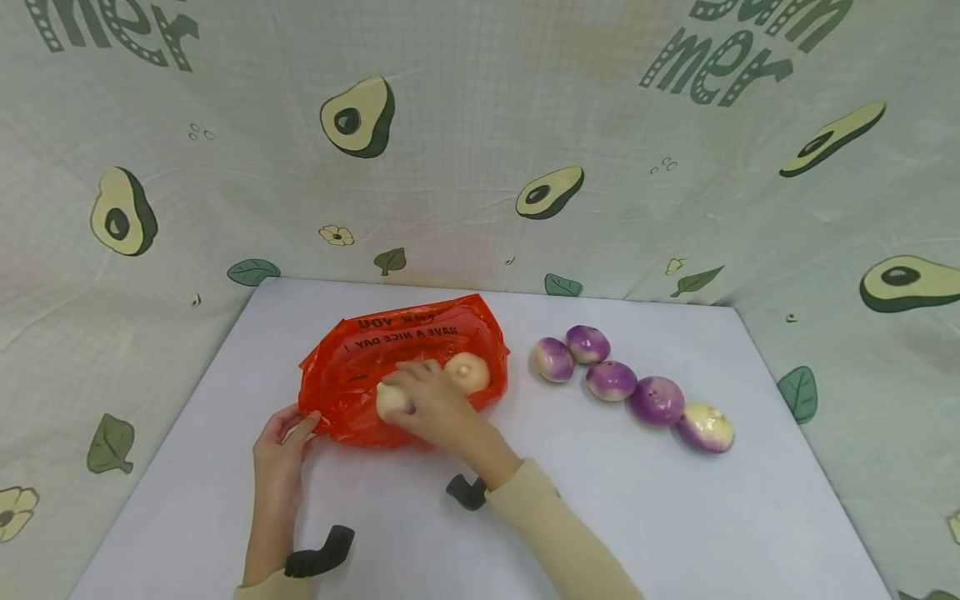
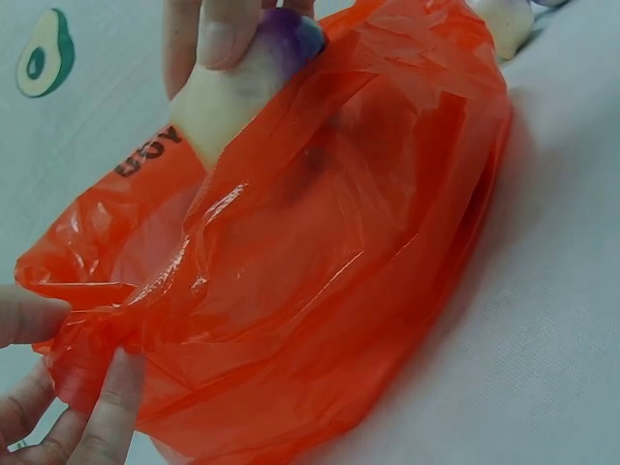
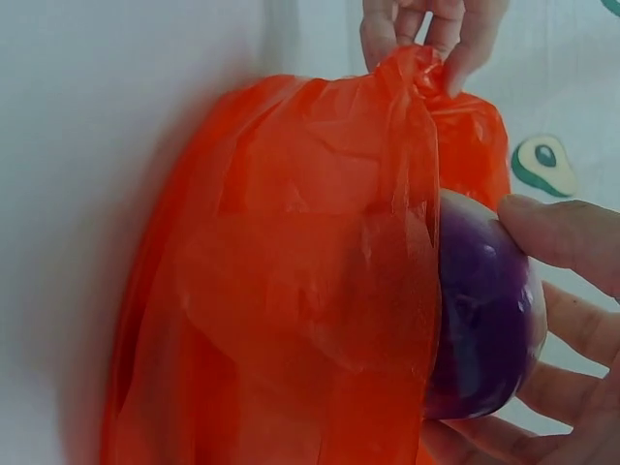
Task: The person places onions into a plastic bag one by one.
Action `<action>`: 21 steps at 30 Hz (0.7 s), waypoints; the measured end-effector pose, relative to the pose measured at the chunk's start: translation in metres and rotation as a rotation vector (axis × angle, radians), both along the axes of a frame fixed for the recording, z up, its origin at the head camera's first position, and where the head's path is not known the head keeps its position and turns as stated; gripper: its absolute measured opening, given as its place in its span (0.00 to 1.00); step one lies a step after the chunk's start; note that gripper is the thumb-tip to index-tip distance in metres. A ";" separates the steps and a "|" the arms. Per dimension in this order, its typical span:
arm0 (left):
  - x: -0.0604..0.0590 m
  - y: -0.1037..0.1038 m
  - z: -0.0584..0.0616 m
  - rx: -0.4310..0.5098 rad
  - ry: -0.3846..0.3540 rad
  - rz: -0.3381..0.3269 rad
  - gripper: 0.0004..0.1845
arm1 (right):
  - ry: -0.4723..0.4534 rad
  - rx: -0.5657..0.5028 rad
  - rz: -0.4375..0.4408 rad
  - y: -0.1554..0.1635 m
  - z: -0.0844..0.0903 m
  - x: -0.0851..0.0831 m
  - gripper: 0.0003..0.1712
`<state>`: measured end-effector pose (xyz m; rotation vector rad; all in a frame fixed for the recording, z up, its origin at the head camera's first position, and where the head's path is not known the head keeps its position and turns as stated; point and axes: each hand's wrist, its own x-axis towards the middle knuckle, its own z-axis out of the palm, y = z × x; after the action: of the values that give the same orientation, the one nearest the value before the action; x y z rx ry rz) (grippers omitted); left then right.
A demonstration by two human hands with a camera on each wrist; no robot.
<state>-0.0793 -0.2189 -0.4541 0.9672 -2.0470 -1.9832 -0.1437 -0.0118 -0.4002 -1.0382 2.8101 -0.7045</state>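
Observation:
A red plastic bag (image 1: 337, 367) with black lettering lies with its mouth spread. My left hand (image 1: 281, 442) pinches its left edge between thumb and fingers, plain in the left wrist view too. In my right hand (image 1: 442, 408) is a white-and-purple turnip (image 1: 392, 402), gripped over the bag's mouth. From the right wrist view, the purple side of this turnip (image 3: 484, 310) shows beside the bag's rim, thumb on top and fingers beneath. A pale round turnip (image 1: 468, 372) sits inside the bag at the right.
Several purple-and-white turnips (image 1: 612, 381) lie in a bent row on the white table (image 1: 570, 517), right of the bag. A cloth printed with avocados (image 1: 450, 192) hangs behind and at both sides. Black wrist mounts (image 1: 321, 552) stick out near the sleeves.

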 end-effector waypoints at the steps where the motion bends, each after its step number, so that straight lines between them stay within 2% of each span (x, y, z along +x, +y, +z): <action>1: 0.000 0.000 0.000 0.002 0.003 0.000 0.26 | 0.004 0.010 0.005 -0.002 0.000 0.000 0.24; 9: 0.001 0.000 -0.005 -0.002 0.044 0.019 0.25 | -0.011 0.076 0.020 -0.014 -0.002 0.000 0.23; 16: 0.001 -0.001 -0.003 -0.001 0.000 -0.001 0.25 | -0.077 0.166 0.034 -0.018 -0.008 0.001 0.23; 21: 0.001 -0.002 0.000 0.021 0.001 -0.009 0.23 | -0.055 0.188 0.058 -0.020 -0.013 0.001 0.20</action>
<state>-0.0783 -0.2211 -0.4540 0.9625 -2.0379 -2.0129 -0.1432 -0.0314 -0.4129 -1.0454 2.7234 -0.4449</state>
